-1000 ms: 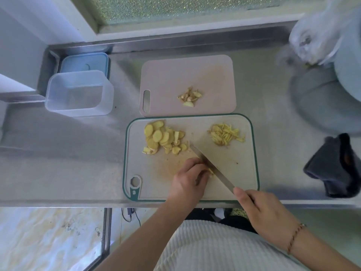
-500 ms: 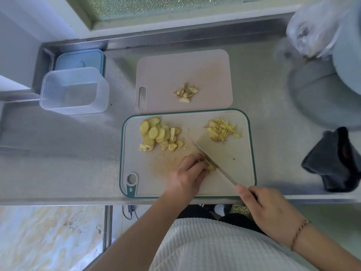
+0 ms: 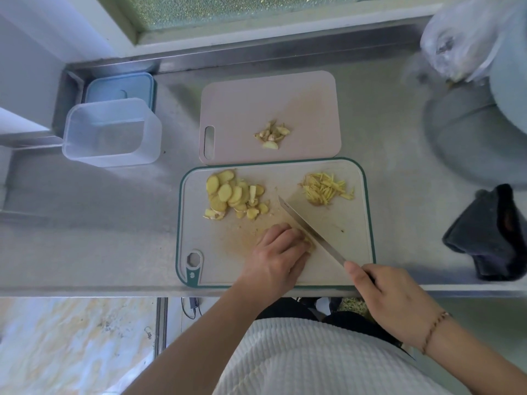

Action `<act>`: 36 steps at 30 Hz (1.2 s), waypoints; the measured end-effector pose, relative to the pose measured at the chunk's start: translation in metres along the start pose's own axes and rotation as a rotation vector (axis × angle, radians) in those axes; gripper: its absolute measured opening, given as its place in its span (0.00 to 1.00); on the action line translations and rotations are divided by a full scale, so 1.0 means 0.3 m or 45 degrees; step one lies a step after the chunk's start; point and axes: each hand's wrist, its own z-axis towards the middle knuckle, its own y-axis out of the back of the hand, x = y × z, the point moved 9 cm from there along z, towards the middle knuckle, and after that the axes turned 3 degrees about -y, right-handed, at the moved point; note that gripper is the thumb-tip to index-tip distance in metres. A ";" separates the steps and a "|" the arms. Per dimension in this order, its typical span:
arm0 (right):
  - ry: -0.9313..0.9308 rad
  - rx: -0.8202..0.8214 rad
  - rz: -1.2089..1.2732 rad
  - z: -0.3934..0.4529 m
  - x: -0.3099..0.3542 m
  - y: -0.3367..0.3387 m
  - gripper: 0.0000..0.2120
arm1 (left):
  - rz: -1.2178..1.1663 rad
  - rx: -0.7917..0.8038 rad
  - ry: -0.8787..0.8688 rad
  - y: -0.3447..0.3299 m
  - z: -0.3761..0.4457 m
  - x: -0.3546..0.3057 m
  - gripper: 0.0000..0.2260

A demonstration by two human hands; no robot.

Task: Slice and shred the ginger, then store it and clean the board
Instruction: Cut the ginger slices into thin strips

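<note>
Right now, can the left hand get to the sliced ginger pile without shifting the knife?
Probably yes. The slices lie just beyond the left hand on the same board; the knife runs along the hand's right side, not between.

The counter [image 3: 385, 138] is brushed, dull-sheened metal. At nine o'clock sits a translucent plastic tub [image 3: 112, 132]. At three, a dark cloth [image 3: 490, 235] looks soft and matt.

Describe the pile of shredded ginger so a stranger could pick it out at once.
Find the green-rimmed cutting board nearest the person on the steel counter. In its far right corner, beyond the knife, lies the shredded ginger. It is thin yellow matchsticks, unlike the round ginger slices at far left or the scraps on the pink board.
</note>
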 end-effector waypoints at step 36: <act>0.012 -0.047 -0.187 0.056 0.123 -0.077 0.28 | -0.107 0.014 -0.045 -0.016 -0.015 0.031 0.06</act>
